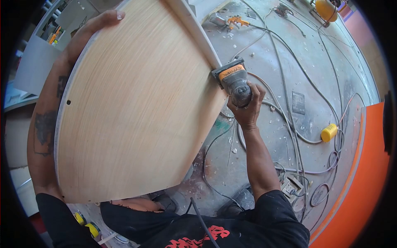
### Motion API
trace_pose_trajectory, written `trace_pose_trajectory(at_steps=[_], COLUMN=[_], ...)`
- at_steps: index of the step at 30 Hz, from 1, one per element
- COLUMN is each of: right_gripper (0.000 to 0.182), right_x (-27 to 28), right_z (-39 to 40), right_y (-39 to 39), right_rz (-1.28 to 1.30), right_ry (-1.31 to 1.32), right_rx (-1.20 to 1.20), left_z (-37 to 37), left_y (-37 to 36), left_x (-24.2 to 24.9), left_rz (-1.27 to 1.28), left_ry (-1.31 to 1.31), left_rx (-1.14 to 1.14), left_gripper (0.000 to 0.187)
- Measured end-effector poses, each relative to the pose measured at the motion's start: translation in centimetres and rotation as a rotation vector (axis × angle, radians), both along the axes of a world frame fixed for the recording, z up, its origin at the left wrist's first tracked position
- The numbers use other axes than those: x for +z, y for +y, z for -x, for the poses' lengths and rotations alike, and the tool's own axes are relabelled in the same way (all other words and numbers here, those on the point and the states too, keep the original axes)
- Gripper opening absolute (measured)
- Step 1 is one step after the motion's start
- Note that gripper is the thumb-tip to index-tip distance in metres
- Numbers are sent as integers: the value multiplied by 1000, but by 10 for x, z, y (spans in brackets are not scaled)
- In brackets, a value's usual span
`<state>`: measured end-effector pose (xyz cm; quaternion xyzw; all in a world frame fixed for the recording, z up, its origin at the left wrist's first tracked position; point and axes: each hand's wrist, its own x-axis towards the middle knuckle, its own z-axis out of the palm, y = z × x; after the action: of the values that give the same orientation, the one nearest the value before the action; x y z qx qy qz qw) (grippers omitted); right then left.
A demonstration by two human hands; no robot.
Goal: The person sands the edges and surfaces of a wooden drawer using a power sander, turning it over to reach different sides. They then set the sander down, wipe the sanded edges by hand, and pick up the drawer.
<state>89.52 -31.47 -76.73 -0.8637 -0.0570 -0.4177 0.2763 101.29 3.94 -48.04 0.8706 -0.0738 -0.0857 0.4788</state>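
Note:
A large curved wooden panel (136, 103) with pale grain stands tilted in front of me. My left hand (101, 22) wraps round its upper left edge, with the forearm behind the panel's left side. My right hand (247, 108) grips a small grey and orange electric sander (232, 79). The sander's pad presses against the panel's right edge, just below a white edge strip (198, 33) that runs up along that edge.
Many cables (289, 107) trail over the dusty concrete floor on the right. A yellow plug (329, 132) lies among them, a power strip (292, 187) nearer me. An orange board (364, 182) borders the right. A grey cabinet (35, 62) stands at left.

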Motion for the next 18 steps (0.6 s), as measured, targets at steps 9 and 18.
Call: trace_pose_trajectory(at_steps=[9,18], right_gripper=[92,91], right_x=[21,7], right_z=[-10,-5], right_y=[8,8], right_rz=[-169,-179], right_ry=[14,71], right_rx=[46,-17], left_z=[9,1], left_y=[-11,-5], left_x=[4,7], left_rz=[7,-1], left_ry=[2,42], left_rx=[55,18], left_gripper=[103,97])
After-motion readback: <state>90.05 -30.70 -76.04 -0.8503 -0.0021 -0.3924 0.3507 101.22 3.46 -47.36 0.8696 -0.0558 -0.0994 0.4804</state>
